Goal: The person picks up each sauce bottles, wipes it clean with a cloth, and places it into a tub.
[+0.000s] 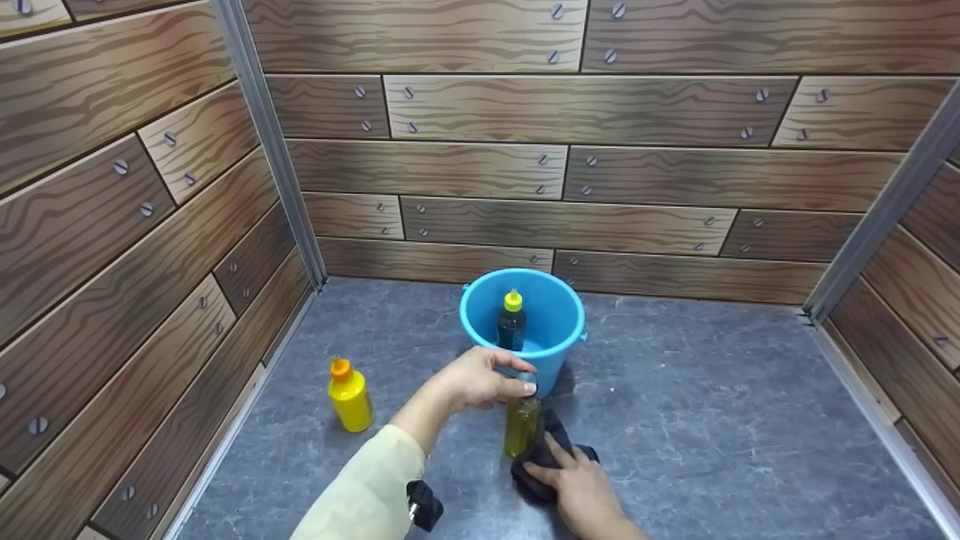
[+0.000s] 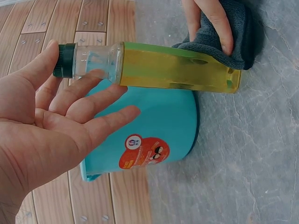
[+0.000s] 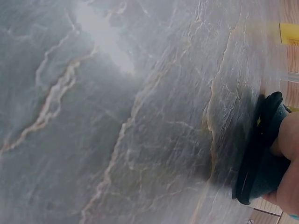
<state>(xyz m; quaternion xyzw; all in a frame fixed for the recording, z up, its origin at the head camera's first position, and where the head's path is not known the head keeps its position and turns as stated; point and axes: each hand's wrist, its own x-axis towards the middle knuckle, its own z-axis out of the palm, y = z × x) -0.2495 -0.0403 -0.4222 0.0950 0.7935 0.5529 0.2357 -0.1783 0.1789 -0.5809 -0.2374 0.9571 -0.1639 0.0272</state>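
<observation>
A clear square-sided bottle of yellow-green oil point(image 1: 520, 436) stands on the floor in front of the blue bucket. My left hand point(image 1: 480, 380) pinches it at the dark green cap point(image 2: 64, 60) between thumb and forefinger, the other fingers spread beside the neck in the left wrist view. Low on the bottle's right side, my right hand point(image 1: 583, 487) holds a bunched dark grey cloth point(image 2: 240, 35) against it. In the right wrist view the cloth point(image 3: 261, 163) and part of that hand show at the right edge.
Behind the oil bottle is the blue bucket point(image 1: 559, 367), with a dark bottle point(image 1: 511, 326) with a yellow-green top inside. To the left stands a yellow bottle point(image 1: 350, 401) with an orange top. Wood-patterned walls point(image 1: 480, 169) enclose the grey marbled floor point(image 1: 712, 420).
</observation>
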